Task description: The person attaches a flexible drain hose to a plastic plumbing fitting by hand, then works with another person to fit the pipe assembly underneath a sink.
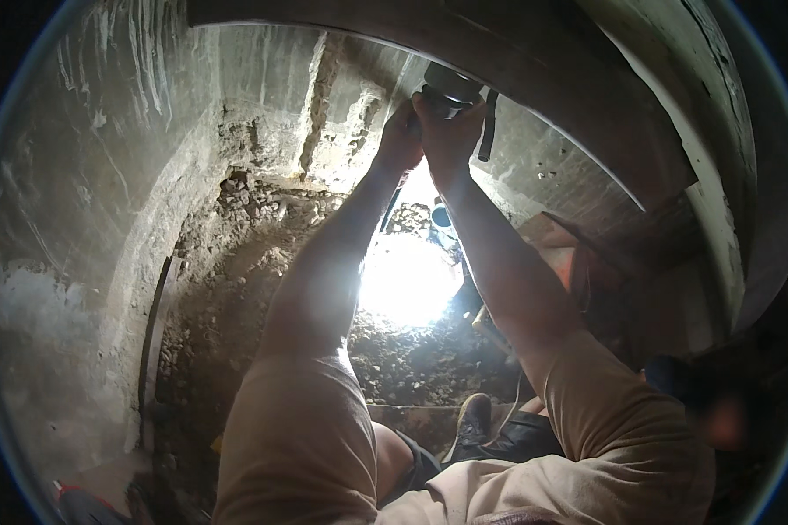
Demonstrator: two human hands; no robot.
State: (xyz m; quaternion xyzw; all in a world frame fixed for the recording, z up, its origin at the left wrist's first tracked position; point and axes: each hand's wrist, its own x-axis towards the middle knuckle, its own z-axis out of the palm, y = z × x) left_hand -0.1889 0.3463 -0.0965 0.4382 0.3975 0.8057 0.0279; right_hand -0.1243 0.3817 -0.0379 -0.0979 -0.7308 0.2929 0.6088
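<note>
Both my arms reach up and away toward a dark round fitting [453, 83] under the edge of a dark curved panel [534, 52]. My right hand [452, 138] is closed around the lower part of this fitting, its thumb on the left side. Close beside it, my left hand [400, 138] is closed too, and its fingers are mostly hidden, so what they grip cannot be made out. A short dark tube [488, 127] hangs just right of my right hand. Between my forearms a very bright work light [411, 280] glares and washes out what surrounds it.
Concrete walls [52, 219] curve around this tight space. Rubble and loose dirt [228, 297] cover the ground. A blue round thing [441, 214] lies near the light, and an orange object [562, 258] stands to the right. A shoe [474, 418] shows below; a blurred person [674, 376] is at lower right.
</note>
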